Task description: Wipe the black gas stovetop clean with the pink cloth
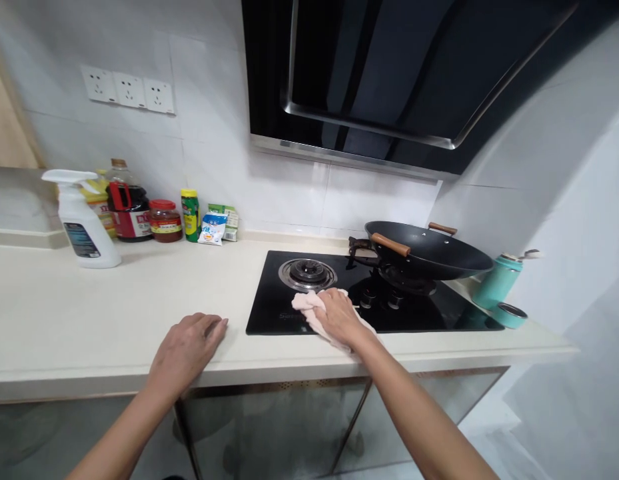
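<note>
My right hand (339, 317) presses a pale pink cloth (312, 308) onto the front of the black glass cooktop (262, 313), fingers closed over it. Part of the cloth hangs past the cooktop's front edge onto the counter. Just behind it is the left burner (308, 272), which is bare. My left hand (189, 350) rests on the cream countertop (139, 300) near its front edge, holding nothing, with the fingers loosely bent and the thumb apart. A black wok (429, 250) with wooden handles sits tilted on the right burner, behind two control knobs (382, 299).
At the left stand a white spray bottle (86, 223), a dark sauce bottle (132, 207), a red-lidded jar (165, 221), a green shaker (190, 217) and a blue-white packet (212, 228). A teal flask (498, 281) and its cup (509, 315) are far right. The range hood (369, 80) overhangs the cooktop.
</note>
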`<state>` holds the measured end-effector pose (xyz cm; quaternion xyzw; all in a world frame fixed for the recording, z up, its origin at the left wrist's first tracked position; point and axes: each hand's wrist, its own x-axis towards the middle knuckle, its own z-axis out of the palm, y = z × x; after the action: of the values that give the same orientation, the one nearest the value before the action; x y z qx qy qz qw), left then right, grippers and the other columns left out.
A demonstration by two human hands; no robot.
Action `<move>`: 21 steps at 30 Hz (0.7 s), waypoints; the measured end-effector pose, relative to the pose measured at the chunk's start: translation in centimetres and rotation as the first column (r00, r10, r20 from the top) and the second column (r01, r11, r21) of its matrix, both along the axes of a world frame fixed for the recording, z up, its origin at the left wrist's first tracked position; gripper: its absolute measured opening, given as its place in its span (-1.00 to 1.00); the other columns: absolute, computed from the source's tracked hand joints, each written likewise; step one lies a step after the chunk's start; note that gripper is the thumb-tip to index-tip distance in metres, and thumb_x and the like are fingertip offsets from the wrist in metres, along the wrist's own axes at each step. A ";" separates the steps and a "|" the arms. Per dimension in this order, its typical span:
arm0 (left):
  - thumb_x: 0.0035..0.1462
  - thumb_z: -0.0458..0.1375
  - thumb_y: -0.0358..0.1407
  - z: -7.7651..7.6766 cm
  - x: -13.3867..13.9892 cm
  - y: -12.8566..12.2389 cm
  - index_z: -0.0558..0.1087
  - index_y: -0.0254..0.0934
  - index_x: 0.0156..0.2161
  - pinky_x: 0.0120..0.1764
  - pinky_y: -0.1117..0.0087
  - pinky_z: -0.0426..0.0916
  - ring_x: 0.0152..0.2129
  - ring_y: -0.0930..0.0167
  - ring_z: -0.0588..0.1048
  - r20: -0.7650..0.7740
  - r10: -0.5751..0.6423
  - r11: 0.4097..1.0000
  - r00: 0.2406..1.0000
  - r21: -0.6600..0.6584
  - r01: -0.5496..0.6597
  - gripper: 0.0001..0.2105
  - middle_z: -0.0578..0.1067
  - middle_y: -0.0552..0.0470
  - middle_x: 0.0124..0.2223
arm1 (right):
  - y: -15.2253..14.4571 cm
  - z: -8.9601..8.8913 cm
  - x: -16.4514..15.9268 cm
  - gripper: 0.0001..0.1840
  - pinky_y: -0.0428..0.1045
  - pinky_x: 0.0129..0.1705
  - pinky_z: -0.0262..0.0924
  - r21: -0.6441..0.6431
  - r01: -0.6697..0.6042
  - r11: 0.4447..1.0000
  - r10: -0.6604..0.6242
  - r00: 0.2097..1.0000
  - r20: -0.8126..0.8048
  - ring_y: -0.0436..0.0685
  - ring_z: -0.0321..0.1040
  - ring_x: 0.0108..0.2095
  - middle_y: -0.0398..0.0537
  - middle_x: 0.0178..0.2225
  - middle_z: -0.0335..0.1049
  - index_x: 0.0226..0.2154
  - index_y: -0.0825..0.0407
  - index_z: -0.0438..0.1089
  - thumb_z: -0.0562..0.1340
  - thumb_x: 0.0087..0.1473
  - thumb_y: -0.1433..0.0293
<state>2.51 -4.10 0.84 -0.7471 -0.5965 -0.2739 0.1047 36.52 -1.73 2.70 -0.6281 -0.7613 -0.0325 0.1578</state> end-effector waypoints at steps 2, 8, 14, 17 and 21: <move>0.30 -0.11 -0.03 0.0 0.0 0.0 0.58 -0.24 -0.22 -0.03 0.21 0.36 -0.15 0.18 0.55 0.022 -0.004 1.000 1.000 -0.002 0.004 -0.54 0.63 -0.12 -0.17 | 2.6 0.5 0.8 -0.58 0.16 0.19 -0.02 -0.016 0.081 0.997 -0.081 0.997 -0.008 0.27 0.17 0.14 0.13 0.11 0.29 0.13 0.00 0.31 -0.01 0.34 0.24; 0.30 -0.09 -0.02 0.0 0.1 -0.2 0.56 -0.23 -0.24 -0.07 0.19 0.38 -0.20 0.19 0.56 0.084 -0.022 0.999 0.996 0.035 0.019 -0.56 0.63 -0.11 -0.19 | 9.3 1.6 3.3 -0.56 0.34 0.18 -0.07 -0.108 0.410 0.906 -0.417 0.907 -0.059 0.44 0.20 0.16 0.35 0.12 0.26 0.10 0.12 0.32 -0.02 0.34 0.24; 0.32 -0.09 -0.06 -0.3 0.1 -0.4 0.53 -0.20 -0.27 -0.13 0.23 0.38 -0.25 0.22 0.57 0.108 0.008 0.995 0.994 0.103 -0.019 -0.60 0.62 -0.09 -0.23 | 13.3 1.9 4.0 -0.48 0.56 0.17 -0.24 -0.224 0.548 0.806 -0.579 0.809 -0.104 0.60 0.01 0.27 0.42 0.21 0.14 0.16 0.10 0.27 -0.02 0.32 0.14; 0.33 -0.09 -0.07 -0.3 0.2 -0.5 0.52 -0.21 -0.26 -0.15 0.24 0.39 -0.26 0.23 0.57 0.126 0.021 0.993 0.992 0.116 -0.035 -0.61 0.61 -0.08 -0.22 | 13.2 1.5 4.0 -0.42 0.55 0.20 -0.28 -0.219 0.522 0.825 -0.552 0.827 -0.109 0.61 -0.07 0.31 0.40 0.26 0.08 0.18 0.10 0.25 -0.06 0.32 0.09; 0.30 -0.07 -0.08 0.0 0.3 -0.4 0.52 -0.20 -0.26 -0.14 0.24 0.40 -0.25 0.22 0.57 0.122 0.019 0.997 0.992 0.078 -0.029 -0.63 0.62 -0.08 -0.24 | 10.8 0.8 2.6 -0.34 0.51 0.22 -0.23 -0.181 0.432 0.884 -0.453 0.886 -0.100 0.59 -0.08 0.31 0.43 0.29 0.05 0.24 0.15 0.19 -0.11 0.32 0.06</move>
<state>2.84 -4.55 0.80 -0.7170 -0.5992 -0.3413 0.1013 39.08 9.09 3.46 -0.7964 -0.5848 0.0352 0.1502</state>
